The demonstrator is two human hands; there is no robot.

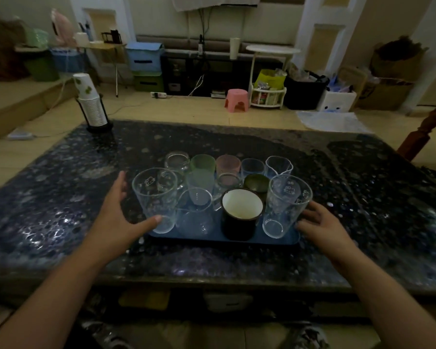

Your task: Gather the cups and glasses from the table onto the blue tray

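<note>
Worktop (363, 197): dark, speckled, glossy.
Blue tray (212, 239): sat near the front edge, crowded with cups and glasses.
Left hand (121, 217): fingers spread, thumb touching the tall clear glass (156, 197).
Right hand (322, 227): fingers spread beside the tray's right end, gripping nothing.

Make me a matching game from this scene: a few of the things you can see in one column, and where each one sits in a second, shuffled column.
Things:
1. dark mug with white inside
2. stack of paper cups
3. left hand
4. pink stool

Places:
A. on the floor beyond the table
B. at the left side of the blue tray, thumb by a tall clear glass
C. front row of the tray
D. far left corner of the table, in a black holder

Pairs: 1-C, 2-D, 3-B, 4-A
</note>
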